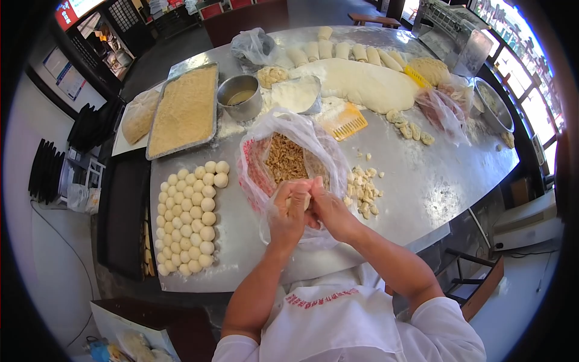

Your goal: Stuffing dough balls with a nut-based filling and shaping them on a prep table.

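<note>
My left hand (pixel 291 210) and my right hand (pixel 329 209) meet over the near rim of an open plastic bag (pixel 253 181). Between them they hold a small piece of pale dough (pixel 304 202), mostly covered by the fingers; the left fingers wrap it and the right thumb and fingers pinch at its top. Brown crumbly filling (pixel 286 158) lies in the bag just beyond. To the right of the bag sits a loose heap of small dough pieces (pixel 365 186). Rows of round dough balls (pixel 186 217) stand on the metal table to the left.
Behind the bag are a metal pot (pixel 239 97), a flour scoop (pixel 296 94), a yellow plastic scraper (pixel 348 123) and a large dough slab (pixel 362 83) with dough rolls. A tray of yellowish crumbs (pixel 183 111) lies back left, a black tray (pixel 123 217) beside the table, a metal bowl (pixel 495 104) far right.
</note>
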`<state>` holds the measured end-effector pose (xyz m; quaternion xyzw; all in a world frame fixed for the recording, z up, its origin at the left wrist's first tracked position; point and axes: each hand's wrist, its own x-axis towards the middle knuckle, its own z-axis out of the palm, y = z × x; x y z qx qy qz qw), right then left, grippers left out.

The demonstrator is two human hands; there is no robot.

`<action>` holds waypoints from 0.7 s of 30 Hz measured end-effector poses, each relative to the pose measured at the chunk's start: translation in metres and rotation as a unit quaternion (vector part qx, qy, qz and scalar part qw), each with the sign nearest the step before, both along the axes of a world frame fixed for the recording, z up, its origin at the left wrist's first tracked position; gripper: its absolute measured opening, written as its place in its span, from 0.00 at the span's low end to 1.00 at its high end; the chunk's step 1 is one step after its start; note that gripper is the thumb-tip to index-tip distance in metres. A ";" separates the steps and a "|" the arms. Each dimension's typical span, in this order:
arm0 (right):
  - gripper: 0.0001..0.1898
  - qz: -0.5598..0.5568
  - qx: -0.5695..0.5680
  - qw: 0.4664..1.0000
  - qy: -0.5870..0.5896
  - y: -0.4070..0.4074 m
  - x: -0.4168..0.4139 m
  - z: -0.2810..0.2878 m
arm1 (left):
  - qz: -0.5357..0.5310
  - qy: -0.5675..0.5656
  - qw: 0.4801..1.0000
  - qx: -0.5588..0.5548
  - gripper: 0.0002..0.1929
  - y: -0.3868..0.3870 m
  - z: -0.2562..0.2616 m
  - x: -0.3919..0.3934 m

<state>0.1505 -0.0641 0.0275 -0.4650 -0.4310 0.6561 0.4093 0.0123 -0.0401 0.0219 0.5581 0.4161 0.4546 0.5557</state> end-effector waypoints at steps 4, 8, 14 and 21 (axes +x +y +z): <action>0.35 -0.035 0.001 0.999 -0.039 -0.010 -0.020 0.006 | 0.057 -0.111 0.990 -0.064 0.25 0.007 -0.001 0.007; 0.35 -0.026 0.045 0.996 -0.076 -0.006 -0.010 0.001 | 0.074 -0.019 0.989 0.130 0.27 0.010 -0.012 0.004; 0.35 -0.086 0.001 0.996 -0.020 -0.009 -0.017 0.013 | -0.043 -0.197 0.978 -0.057 0.28 0.008 0.009 0.003; 0.41 -0.076 0.001 0.997 -0.016 -0.014 -0.028 0.017 | -0.049 -0.009 0.989 -0.141 0.38 0.007 0.015 -0.006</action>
